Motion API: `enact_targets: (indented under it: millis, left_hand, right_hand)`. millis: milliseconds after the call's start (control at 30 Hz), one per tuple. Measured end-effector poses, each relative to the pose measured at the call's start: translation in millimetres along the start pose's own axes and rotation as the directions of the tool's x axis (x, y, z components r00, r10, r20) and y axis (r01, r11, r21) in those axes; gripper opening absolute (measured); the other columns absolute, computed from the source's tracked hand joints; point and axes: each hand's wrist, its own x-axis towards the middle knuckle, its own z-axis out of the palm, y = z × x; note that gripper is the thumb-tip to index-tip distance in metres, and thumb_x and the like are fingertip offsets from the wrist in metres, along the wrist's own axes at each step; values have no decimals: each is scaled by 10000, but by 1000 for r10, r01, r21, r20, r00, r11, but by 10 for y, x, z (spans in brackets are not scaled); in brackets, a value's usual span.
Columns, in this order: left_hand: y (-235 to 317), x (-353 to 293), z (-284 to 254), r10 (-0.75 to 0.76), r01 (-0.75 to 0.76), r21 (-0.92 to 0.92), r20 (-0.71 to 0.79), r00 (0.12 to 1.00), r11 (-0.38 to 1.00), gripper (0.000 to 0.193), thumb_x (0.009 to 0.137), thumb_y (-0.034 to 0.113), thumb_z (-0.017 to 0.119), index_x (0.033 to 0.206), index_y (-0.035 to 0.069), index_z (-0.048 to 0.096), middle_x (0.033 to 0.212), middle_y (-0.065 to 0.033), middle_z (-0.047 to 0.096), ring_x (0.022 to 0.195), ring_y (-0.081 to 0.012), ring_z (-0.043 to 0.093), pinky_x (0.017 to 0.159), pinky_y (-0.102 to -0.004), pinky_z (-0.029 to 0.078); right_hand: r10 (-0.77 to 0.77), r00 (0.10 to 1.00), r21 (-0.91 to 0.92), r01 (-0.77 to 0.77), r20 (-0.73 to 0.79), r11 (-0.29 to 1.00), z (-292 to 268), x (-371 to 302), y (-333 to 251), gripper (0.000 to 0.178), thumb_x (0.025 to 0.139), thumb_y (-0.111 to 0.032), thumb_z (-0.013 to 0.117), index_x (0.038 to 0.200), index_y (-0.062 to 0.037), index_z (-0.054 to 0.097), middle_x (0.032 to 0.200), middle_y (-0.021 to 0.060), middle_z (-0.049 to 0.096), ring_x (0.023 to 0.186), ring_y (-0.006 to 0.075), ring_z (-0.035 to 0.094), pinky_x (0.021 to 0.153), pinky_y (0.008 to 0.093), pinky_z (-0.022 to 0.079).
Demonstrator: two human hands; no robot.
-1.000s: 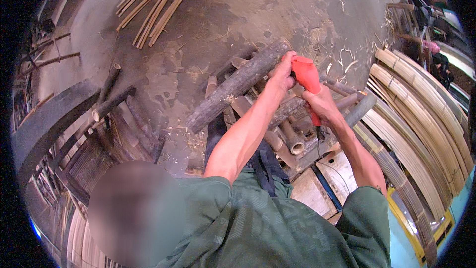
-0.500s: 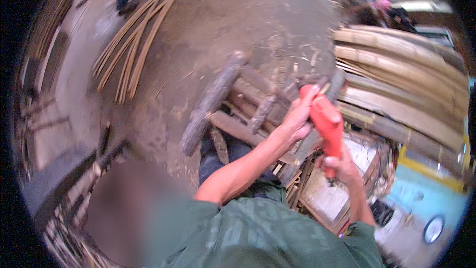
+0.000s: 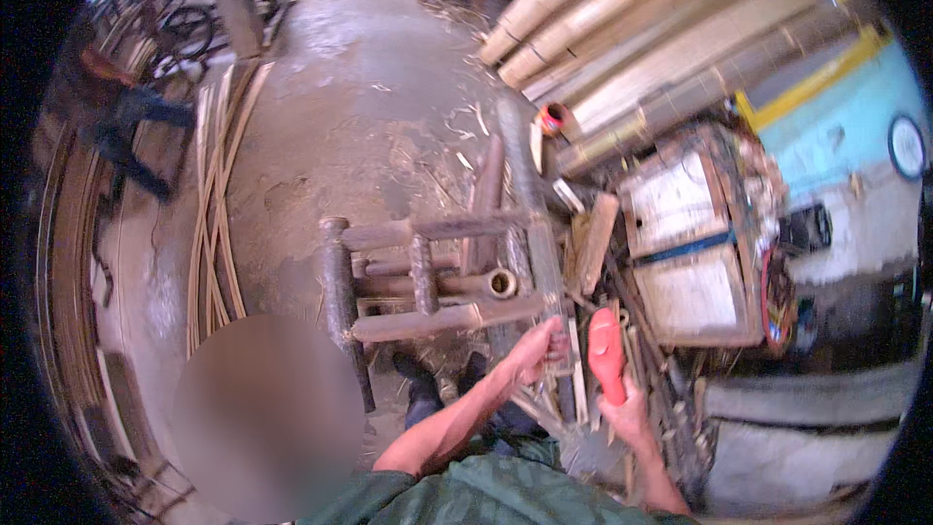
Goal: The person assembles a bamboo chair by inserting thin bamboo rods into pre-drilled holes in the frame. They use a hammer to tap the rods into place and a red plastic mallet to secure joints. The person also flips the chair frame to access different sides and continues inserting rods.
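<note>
My right hand [image 3: 627,408] is wrapped round the narrow end of a long orange-red tool [image 3: 606,355] whose exact kind I cannot make out. The tool points away from me, and its wider end is up. My left hand [image 3: 535,350] is apart from the tool, at the near right corner of a dark bamboo frame [image 3: 457,319]. Its fingers are curled in, and I cannot see what is in them. The frame has thick posts, rails and short uprights, and an open-ended bamboo pole [image 3: 501,283] shows its hollow end between the rails.
Thick bamboo poles [image 3: 622,10] lie stacked at far right. Beside them stands a box-like cabinet with white panels [image 3: 685,297]. Wood scraps [image 3: 595,243] crowd the floor by my right hand. Long thin strips [image 3: 219,194] lie at left, where another person [image 3: 121,126] is.
My left hand has come off the orange-red tool and moved to the frame's corner; the right hand keeps the tool, now lower. My view has turned, bringing the other person further into sight.
</note>
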Motion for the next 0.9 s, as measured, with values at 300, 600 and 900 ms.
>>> enact_targets:
  millis: [300,600,900]
  left_hand:
    - [-323,970,-471,366,-242,515,-154,918,822,213,914,271,559,911,59,577,795,-39,590,695,-116,529,610,-287,436]
    - [-195,1804,-472,737,-132,911,397,547,-392,341,861,207,615,1100,-15,517,1105,-228,519,1062,-396,478,911,-483,385]
    - [-632,2538,-299,894,183,919,270,358,-350,579,766,282,750,1232,85,468,1309,-225,350,1182,-415,387,992,-497,331]
  right_hand:
    - [179,966,-176,-213,-186,961,-287,-73,1713,943,696,-142,671,1494,-175,171,985,231,655,857,407,645,717,456,511]
    - [-1,991,-350,48,133,936,517,967,3559,930,750,-188,667,1497,-177,112,735,217,659,623,397,646,548,509,499]
    - [132,978,-114,-151,-161,982,1750,2602,5088,937,774,-175,634,1504,-217,49,825,213,663,677,392,647,524,493,473]
